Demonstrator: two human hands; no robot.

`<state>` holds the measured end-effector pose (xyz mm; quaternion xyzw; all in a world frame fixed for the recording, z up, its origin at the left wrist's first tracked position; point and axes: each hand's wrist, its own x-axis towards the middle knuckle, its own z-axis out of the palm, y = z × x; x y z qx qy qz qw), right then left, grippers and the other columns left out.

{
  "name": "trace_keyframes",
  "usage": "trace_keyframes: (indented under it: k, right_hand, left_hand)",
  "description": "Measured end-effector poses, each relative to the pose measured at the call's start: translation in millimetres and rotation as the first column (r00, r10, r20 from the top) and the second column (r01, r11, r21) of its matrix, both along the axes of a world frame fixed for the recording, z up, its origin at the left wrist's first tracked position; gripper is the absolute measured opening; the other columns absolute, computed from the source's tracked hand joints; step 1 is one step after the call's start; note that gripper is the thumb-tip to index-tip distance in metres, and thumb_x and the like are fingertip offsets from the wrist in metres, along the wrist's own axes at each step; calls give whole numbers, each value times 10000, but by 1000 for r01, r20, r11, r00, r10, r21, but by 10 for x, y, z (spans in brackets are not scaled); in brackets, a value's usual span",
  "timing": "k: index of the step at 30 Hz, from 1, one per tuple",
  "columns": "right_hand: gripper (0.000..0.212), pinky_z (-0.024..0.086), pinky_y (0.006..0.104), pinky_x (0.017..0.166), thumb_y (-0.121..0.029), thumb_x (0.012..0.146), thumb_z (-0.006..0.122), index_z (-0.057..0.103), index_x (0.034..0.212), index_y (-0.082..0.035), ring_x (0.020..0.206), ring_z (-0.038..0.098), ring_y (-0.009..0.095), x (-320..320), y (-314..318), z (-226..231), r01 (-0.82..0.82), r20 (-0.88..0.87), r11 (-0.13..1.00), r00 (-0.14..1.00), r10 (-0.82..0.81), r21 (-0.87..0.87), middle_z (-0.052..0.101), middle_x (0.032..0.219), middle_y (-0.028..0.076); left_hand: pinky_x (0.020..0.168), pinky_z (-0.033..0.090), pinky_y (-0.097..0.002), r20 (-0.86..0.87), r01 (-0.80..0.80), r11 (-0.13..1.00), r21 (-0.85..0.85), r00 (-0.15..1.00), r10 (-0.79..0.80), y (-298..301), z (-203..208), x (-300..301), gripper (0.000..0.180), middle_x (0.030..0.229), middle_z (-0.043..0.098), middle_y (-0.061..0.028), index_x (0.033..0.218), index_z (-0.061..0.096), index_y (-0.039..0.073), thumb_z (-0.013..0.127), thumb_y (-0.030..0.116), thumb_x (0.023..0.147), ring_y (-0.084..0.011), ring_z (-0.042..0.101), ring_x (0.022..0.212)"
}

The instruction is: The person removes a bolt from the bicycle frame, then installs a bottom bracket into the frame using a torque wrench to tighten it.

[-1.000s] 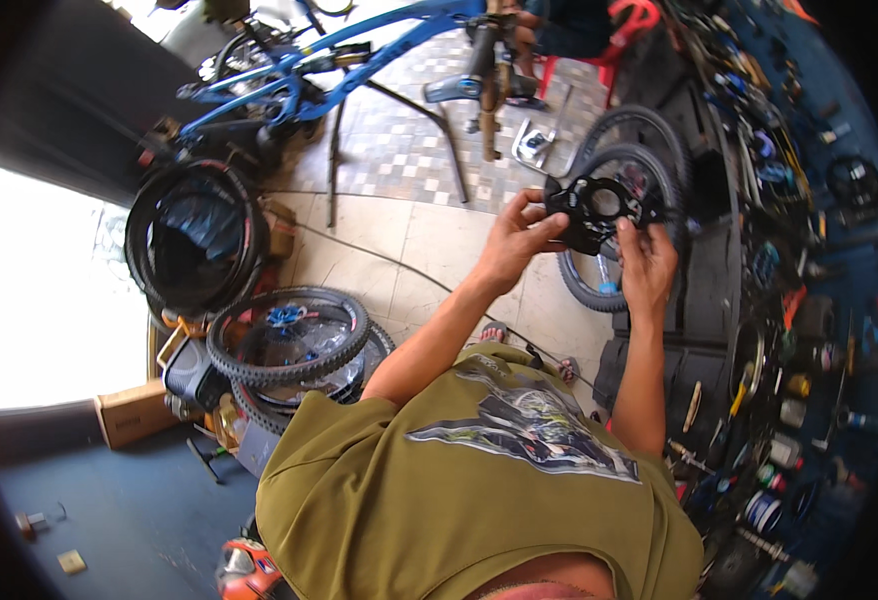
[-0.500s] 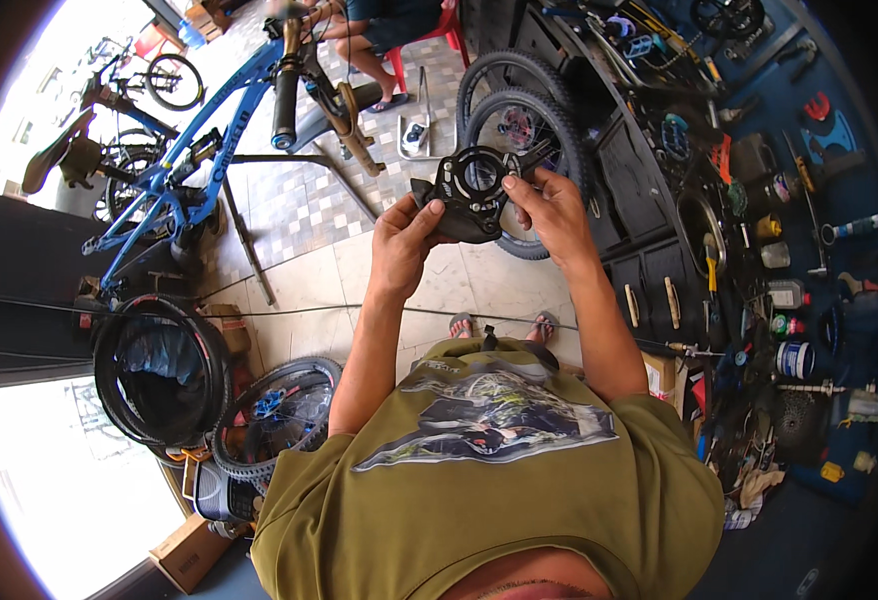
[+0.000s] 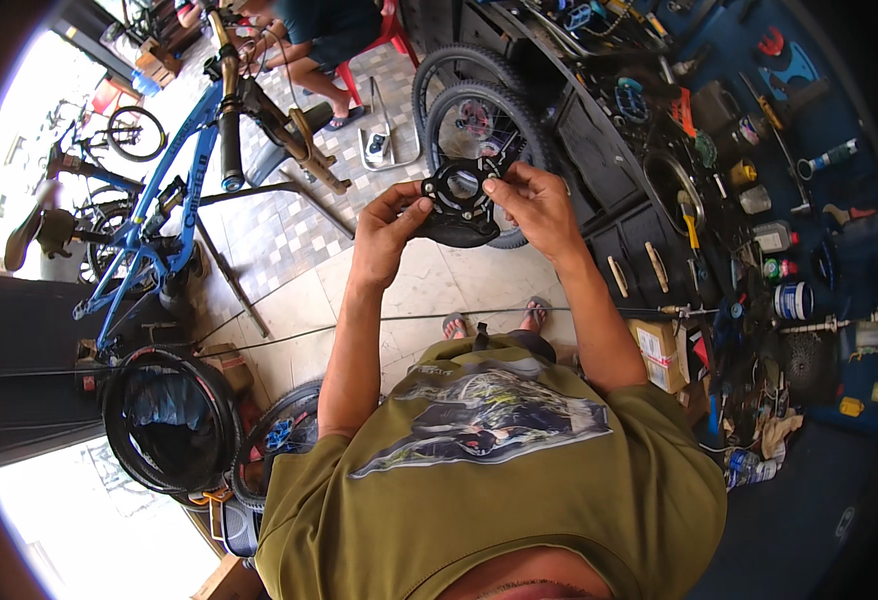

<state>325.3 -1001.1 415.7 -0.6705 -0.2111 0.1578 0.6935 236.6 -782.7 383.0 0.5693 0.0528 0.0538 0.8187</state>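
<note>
A black bicycle chain guide (image 3: 461,222) is held up in front of my chest. It has a round ring with a wide hole, small bolts around it and a curved solid guard along its lower edge. My left hand (image 3: 389,228) pinches its left side, thumb on the face and fingers behind. On the upper right of the ring my right hand (image 3: 531,205) has its thumb pressed to the face, fingers curled behind. The fingertips at the back are partly hidden.
Ahead on the left, a blue bike frame (image 3: 195,190) hangs on a stand. Bicycle wheels (image 3: 534,120) lean against black cabinets (image 3: 599,165); more tyres (image 3: 119,455) lie at the lower left. A tool board (image 3: 809,250) covers the right. A person (image 3: 329,35) sits by a red chair (image 3: 391,38).
My view has turned, so the surroundings shift and tilt in the picture. Both hands stay on the chain guide, which is turned slightly; its right arm now shows less.
</note>
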Motion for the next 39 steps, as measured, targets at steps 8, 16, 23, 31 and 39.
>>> trace_keyframes:
  k: [8, 16, 23, 31, 39]
  right_hand:
    - [205, 477, 220, 659, -177, 951, 737, 729, 1015, 18, 750, 595, 40, -41, -300, -30, 102, -35, 990, 994, -105, -96, 689, 839, -2]
    - [212, 475, 229, 687, -192, 952, 741, 742, 1026, 7, 772, 591, 45, -66, -625, -142, 268, 63, 948, 963, -261, -169, 702, 867, 1]
    - [256, 466, 222, 718, -90, 1022, 545, 588, 1270, -44, 786, 563, 54, -58, -1239, -231, 410, 51, 902, 912, -407, -133, 710, 955, 35]
    - [202, 466, 206, 616, -191, 1037, 595, 642, 1182, -58, 772, 562, 51, -252, -1803, -422, 527, 84, 845, 849, -521, -86, 746, 987, 38]
    - [179, 449, 209, 621, -167, 979, 672, 724, 1075, -25, 745, 579, 29, -500, -2266, -373, 625, -24, 747, 764, -645, -226, 717, 886, 4]
  left_hand:
    - [908, 523, -279, -21, 222, 967, 128, 975, -221, -143, 27, 208, 334, 1118, 731, -97, 1280, 640, -47, 669, 132, 1000, -139, 670, 1021]
    - [915, 512, -276, -50, 344, 937, 67, 939, -341, -564, -15, 357, 296, 1106, 734, -92, 1252, 658, -43, 627, 147, 1028, -135, 666, 1016]
    - [898, 496, -269, -93, 296, 955, 32, 952, -292, -849, -181, 477, 292, 1056, 740, -89, 1209, 670, -58, 610, 171, 1039, -126, 659, 984]
    - [864, 529, -269, -184, 320, 947, 17, 932, -312, -1140, -389, 513, 244, 1037, 737, -104, 1154, 681, -43, 558, 136, 1042, -138, 678, 930]
    - [825, 536, -262, -176, 464, 886, 27, 874, -452, -1681, -526, 678, 223, 1011, 742, -104, 1160, 662, -35, 579, 137, 1046, -124, 678, 883]
